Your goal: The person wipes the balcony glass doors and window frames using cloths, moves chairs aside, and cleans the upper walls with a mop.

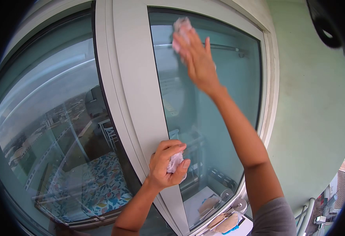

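Note:
My right hand (198, 59) is raised to the upper left part of the window pane (219, 98), its fingers stretched over a crumpled pinkish-white cloth (182, 25). The hand and cloth are slightly blurred, and the cloth lies at the glass near the black seal. Lower down, my left hand (166, 165) is curled around another crumpled pale cloth (175, 162). That hand is in front of the white window frame (135, 78) and the pane's lower left edge. Part of its cloth is hidden by the fingers.
To the left, a second glass pane (42, 118) shows a leaf-patterned bed (105, 181) and reflected city. Below the window are a white surface (241, 227) with a beige item (225, 223) and a round grey object (239, 205). A green wall (310, 86) and railing (307, 216) stand right.

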Demonstrator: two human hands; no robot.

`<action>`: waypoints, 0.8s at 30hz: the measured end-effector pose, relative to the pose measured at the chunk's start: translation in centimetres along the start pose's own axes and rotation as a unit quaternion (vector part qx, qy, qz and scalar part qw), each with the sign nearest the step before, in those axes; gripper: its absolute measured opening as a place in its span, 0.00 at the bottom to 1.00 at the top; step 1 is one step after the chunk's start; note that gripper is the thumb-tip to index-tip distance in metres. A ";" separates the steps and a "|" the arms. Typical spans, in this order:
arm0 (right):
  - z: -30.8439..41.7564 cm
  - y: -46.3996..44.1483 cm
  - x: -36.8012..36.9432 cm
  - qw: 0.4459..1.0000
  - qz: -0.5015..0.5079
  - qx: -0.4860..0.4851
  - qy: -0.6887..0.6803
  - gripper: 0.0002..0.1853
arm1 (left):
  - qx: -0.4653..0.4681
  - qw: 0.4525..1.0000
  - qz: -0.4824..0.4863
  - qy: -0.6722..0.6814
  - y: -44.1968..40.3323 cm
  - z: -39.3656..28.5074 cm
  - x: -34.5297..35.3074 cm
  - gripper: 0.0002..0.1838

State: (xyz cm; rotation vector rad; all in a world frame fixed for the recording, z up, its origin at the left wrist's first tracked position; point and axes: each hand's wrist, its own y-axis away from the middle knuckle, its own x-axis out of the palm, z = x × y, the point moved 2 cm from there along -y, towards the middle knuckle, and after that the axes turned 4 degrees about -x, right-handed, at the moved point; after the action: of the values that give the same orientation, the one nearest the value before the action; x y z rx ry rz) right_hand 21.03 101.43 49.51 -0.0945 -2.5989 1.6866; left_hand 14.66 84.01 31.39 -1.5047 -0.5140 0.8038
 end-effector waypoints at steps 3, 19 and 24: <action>-1.9 -2.5 0.5 0.999 -0.038 -0.010 -0.010 0.22 | 0.001 1.000 0.020 -0.014 -0.1 0.0 -0.1 0.18; 4.6 5.5 -0.8 0.998 0.027 0.022 0.042 0.20 | -0.044 0.998 0.018 -0.045 -0.2 -0.3 0.7 0.19; 1.9 -3.8 1.6 0.994 -0.048 -0.081 -0.050 0.17 | -0.057 0.992 0.038 -0.102 -0.6 -0.9 0.8 0.18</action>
State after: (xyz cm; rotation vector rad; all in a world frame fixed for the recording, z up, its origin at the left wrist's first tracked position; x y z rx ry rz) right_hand 19.22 98.31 52.21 0.1117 -2.7613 1.4850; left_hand 15.95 84.04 31.79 -1.5622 -0.6671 1.0092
